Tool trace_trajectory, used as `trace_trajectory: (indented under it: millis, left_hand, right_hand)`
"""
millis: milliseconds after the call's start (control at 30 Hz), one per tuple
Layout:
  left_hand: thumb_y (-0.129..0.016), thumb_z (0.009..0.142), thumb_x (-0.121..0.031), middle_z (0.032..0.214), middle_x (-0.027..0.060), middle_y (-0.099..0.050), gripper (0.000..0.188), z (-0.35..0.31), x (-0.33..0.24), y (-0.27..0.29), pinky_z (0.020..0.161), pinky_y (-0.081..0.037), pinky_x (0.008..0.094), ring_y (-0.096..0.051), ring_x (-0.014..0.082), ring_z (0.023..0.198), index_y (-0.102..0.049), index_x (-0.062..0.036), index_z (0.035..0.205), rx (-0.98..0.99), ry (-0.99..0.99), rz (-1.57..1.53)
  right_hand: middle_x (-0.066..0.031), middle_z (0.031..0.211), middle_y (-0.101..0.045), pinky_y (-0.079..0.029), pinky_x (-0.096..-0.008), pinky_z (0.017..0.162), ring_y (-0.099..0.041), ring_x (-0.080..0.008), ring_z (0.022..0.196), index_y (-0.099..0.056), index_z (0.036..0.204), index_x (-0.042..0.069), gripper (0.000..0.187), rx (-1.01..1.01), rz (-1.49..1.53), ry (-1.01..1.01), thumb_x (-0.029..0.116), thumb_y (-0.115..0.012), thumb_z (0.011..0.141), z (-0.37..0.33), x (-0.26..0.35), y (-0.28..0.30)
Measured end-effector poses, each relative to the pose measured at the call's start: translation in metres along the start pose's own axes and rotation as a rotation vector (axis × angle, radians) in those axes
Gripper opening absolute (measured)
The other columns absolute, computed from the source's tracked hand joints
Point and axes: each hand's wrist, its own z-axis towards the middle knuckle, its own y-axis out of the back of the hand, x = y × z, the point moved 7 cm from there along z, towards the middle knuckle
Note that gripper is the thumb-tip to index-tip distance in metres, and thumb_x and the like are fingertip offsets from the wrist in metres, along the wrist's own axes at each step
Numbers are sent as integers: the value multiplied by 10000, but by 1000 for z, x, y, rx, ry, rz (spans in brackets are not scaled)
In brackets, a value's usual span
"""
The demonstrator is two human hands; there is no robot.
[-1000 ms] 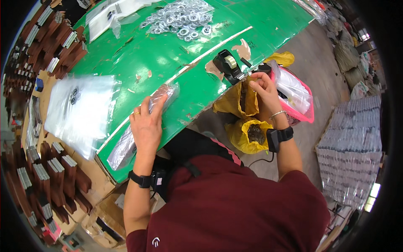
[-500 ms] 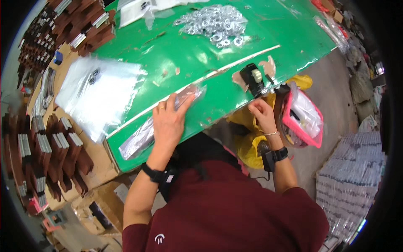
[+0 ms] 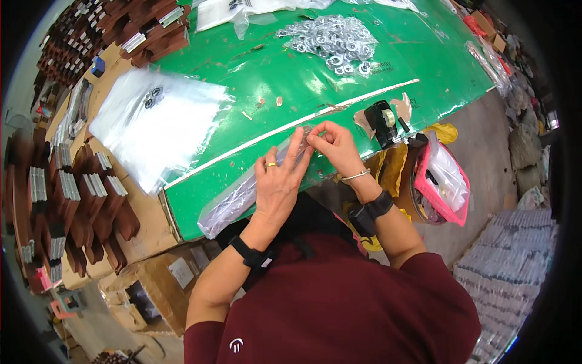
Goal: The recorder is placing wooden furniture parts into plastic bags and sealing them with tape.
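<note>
A long, narrow package in clear plastic wrap (image 3: 227, 205) lies slantwise along the near edge of the green table. My left hand (image 3: 280, 182) grips it from above near its far right end, the index and middle fingers reaching toward that end. Against the same end, my right hand (image 3: 339, 150) is closed in a pinch, its fingertips touching the wrap beside my left fingers. Whatever is between those fingertips is too small to make out. A black tape dispenser (image 3: 381, 124) with a pale roll stands just right of my right hand.
Clear plastic bags (image 3: 160, 121) lie at the left of the green table (image 3: 267, 79). Small bagged rings (image 3: 339, 42) are heaped at the back. A pink basket (image 3: 464, 203) stands beyond the right edge. Brown parts (image 3: 79, 212) are stacked at the left above a cardboard box (image 3: 167, 297).
My right hand has moved left from beside the tape dispenser to the package's end. My left hand has shifted toward that end, its fingers now straighter. The whole view has shifted slightly.
</note>
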Motion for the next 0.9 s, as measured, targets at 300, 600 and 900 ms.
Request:
trace_trajectory:
  millis: [300, 600, 900]
  left_hand:
    - [-617, 760, -24, 1617, -33, -317, 718, 4, -1, -6, 847, -406, 387, -523, 282, 1010, -532, -248, 1437, 84, -67, 4]
    - [-609, 796, -29, 1569, 1, -412, 638, 7, 21, -13, 804, -413, 394, -545, 295, 917, -563, -233, 1399, 168, -39, -113]
    - [-603, 817, -32, 1560, 14, -428, 605, 11, 24, -13, 829, -436, 403, -555, 298, 894, -559, -202, 1396, 193, -48, -138]
  right_hand:
    - [-26, 599, -636, -411, -284, 511, -557, -96, 536, -629, 962, 58, 308, -43, -150, -19, 263, -781, 790, 6, 8, 6]
    - [-80, 849, -703, -455, -266, 644, -632, -127, 762, -537, 1160, 33, 510, 202, 54, -169, 212, -839, 791, 14, -7, 14]
    - [-80, 837, -694, -476, -274, 647, -631, -128, 755, -520, 1160, 21, 456, 163, 102, -257, 172, -804, 837, 4, -24, 7]
